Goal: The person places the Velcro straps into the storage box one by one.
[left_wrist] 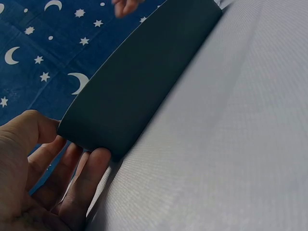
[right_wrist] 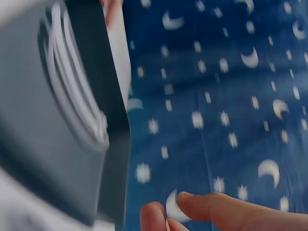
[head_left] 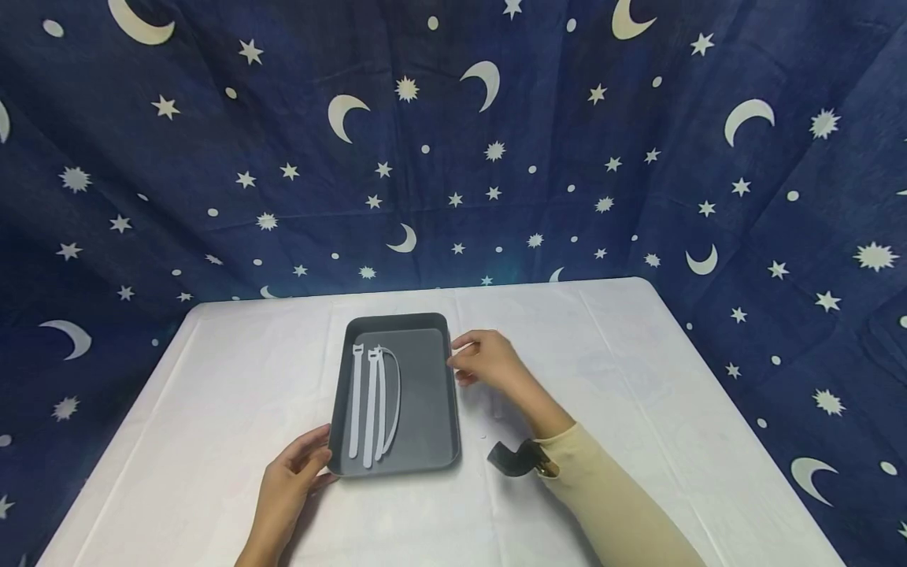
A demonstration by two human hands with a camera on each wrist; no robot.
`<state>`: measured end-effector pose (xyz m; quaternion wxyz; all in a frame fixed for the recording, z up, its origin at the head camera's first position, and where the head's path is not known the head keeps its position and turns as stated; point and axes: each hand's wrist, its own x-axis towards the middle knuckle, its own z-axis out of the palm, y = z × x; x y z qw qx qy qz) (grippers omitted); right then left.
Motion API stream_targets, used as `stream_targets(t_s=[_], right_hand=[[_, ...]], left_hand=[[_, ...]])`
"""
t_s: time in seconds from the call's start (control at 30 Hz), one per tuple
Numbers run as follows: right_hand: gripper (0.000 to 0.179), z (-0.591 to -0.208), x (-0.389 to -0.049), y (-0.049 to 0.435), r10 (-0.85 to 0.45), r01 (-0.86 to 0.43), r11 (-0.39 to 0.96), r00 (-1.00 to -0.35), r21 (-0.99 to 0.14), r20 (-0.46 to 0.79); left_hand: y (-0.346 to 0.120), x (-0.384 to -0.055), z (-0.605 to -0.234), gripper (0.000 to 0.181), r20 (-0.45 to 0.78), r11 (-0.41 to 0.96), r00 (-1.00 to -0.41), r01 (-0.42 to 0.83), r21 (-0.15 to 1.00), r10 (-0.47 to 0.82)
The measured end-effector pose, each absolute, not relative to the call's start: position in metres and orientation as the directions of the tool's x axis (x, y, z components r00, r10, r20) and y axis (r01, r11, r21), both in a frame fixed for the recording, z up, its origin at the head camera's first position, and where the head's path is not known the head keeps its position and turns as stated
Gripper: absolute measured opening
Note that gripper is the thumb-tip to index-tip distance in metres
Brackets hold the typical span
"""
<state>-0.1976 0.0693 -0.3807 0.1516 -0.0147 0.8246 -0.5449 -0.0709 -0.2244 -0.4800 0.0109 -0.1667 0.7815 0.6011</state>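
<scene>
A dark grey rectangular tray (head_left: 425,394) lies on the white table. Along its left half are several white cable straps (head_left: 356,402) with slotted heads, most of them straight and one bowed to the right. My left hand (head_left: 286,480) grips the tray's near left corner; in the left wrist view the thumb is at the rim and the fingers (left_wrist: 89,168) lie against the outer wall below it. At the far right side, my right hand (head_left: 489,361) has loosely bent fingers right by the rim. The right wrist view shows its fingertips (right_wrist: 187,199) holding nothing, apart from the tray.
The white-covered table (head_left: 567,346) extends on both sides of the tray. Behind it hangs a dark blue cloth (head_left: 453,126) with moons and stars. A black curved piece (head_left: 513,459) sticks out from the right sleeve at the wrist, over the table.
</scene>
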Motion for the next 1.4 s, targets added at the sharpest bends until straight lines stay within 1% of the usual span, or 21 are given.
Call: stream_targets(t_s=[0.13,0.23,0.43,0.53,0.63,0.73,0.93,1.1,1.4], right_hand=[[0.034,-0.388,-0.207,0.106,-0.057,0.204,0.408,-0.967,-0.89,-0.248],[0.035,-0.403,-0.208,0.124,-0.004,0.237,0.452,-0.963,-0.86,-0.268],[0.031,-0.433,-0.201,0.136,0.073,0.304,0.472,-0.949,-0.828,-0.307],[0.029,-0.442,-0.196,0.135,0.081,0.315,0.465,-0.946,-0.827,-0.315],[0.029,-0.447,-0.19,0.133,0.083,0.302,0.475,-0.951,-0.827,-0.299],[0.028,-0.452,-0.187,0.129,0.105,0.276,0.504,-0.96,-0.819,-0.259],[0.03,-0.458,-0.184,0.122,0.16,0.23,0.617,-0.973,-0.752,-0.165],[0.028,-0.457,-0.182,0.115,0.17,0.194,0.659,-0.98,-0.727,-0.108],[0.027,-0.452,-0.183,0.108,0.167,0.197,0.736,-0.98,-0.647,-0.109]], left_hand=[[-0.224,-0.071,-0.48,0.044,-0.216,0.219,-0.945,-0.271,0.937,-0.246],[-0.224,-0.071,-0.479,0.044,-0.219,0.218,-0.944,-0.274,0.937,-0.246],[-0.225,-0.071,-0.48,0.044,-0.217,0.213,-0.946,-0.27,0.939,-0.241],[-0.225,-0.07,-0.48,0.044,-0.215,0.211,-0.946,-0.267,0.94,-0.241],[-0.225,-0.071,-0.48,0.043,-0.217,0.201,-0.947,-0.267,0.943,-0.238],[-0.225,-0.071,-0.48,0.043,-0.216,0.198,-0.948,-0.264,0.944,-0.235],[-0.225,-0.071,-0.48,0.044,-0.217,0.204,-0.948,-0.266,0.942,-0.234],[-0.224,-0.072,-0.481,0.043,-0.211,0.211,-0.946,-0.265,0.941,-0.244],[-0.222,-0.072,-0.48,0.042,-0.207,0.237,-0.943,-0.271,0.933,-0.262]])
